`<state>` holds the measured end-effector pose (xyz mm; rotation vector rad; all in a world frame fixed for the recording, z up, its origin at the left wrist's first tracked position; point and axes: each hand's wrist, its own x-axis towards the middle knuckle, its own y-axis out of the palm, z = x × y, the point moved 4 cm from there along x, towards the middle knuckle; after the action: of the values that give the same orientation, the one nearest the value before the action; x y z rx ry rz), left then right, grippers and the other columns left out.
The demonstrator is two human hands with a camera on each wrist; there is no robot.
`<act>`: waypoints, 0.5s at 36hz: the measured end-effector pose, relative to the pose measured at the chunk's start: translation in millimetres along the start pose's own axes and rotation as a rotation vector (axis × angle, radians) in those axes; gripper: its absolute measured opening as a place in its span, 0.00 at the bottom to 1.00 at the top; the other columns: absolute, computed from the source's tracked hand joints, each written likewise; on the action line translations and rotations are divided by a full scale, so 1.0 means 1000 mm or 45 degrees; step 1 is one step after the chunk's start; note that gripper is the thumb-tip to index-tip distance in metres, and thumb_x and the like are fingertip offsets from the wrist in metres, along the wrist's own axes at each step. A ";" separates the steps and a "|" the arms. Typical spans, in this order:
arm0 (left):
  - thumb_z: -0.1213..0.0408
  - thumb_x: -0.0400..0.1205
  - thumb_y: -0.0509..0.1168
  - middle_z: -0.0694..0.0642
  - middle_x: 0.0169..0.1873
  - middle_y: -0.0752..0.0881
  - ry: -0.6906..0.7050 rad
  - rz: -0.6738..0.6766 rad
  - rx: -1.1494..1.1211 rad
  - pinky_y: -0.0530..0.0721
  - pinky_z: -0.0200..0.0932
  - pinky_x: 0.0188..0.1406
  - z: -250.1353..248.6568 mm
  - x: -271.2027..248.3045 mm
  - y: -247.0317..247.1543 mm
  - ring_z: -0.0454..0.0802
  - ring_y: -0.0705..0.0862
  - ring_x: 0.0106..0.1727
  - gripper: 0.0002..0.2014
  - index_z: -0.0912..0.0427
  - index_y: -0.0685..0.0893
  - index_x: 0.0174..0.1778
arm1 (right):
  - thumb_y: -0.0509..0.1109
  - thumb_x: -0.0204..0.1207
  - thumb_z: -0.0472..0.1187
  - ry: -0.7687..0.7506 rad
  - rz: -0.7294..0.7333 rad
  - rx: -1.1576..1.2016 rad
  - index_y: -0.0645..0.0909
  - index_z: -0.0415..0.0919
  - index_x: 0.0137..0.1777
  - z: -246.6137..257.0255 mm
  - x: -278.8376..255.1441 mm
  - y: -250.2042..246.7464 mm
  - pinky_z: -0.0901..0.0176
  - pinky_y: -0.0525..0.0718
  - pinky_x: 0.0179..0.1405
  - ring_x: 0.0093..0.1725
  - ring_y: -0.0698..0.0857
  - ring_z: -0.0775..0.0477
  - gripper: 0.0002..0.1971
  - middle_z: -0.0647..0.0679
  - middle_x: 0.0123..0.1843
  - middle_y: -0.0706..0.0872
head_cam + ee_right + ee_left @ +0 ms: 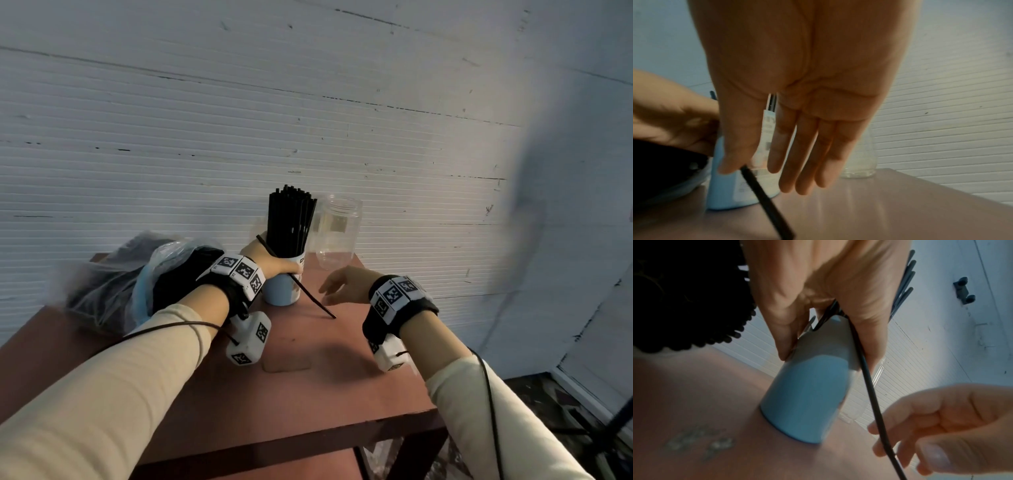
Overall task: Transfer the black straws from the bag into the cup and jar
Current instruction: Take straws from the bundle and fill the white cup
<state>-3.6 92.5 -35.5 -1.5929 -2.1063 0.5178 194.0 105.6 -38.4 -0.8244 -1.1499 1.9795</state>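
Observation:
A blue paper cup (282, 291) stands on the table, packed with a bundle of upright black straws (289, 222). My left hand (274, 262) grips the cup near its rim, and its fingers (865, 337) pin one loose black straw (308, 291) against the cup's side. That straw (873, 394) slants down until its lower tip rests on the table. My right hand (342, 284) hovers by the lower end with straight, relaxed fingers (797, 154), holding nothing. The clear jar (337, 233) stands empty behind the cup. A plastic bag (113, 274) with more black straws lies at the left.
The small reddish-brown table (291, 377) stands against a white ribbed wall (171, 137). Its right edge (418, 377) is just beside my right wrist, with the floor below. The bag fills the table's back left corner.

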 end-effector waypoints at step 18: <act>0.55 0.57 0.86 0.51 0.57 0.87 -0.069 -0.135 -0.015 0.83 0.50 0.63 0.023 -0.003 -0.032 0.53 0.85 0.58 0.37 0.52 0.82 0.63 | 0.76 0.75 0.41 0.255 0.026 -0.465 0.85 0.39 0.62 0.000 0.023 0.006 0.57 0.79 0.59 0.60 0.84 0.43 0.16 0.44 0.61 0.87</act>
<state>-41.9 80.7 -37.7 -1.4800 -2.2235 0.5184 179.5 122.0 -48.3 -1.1946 -1.4055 1.6787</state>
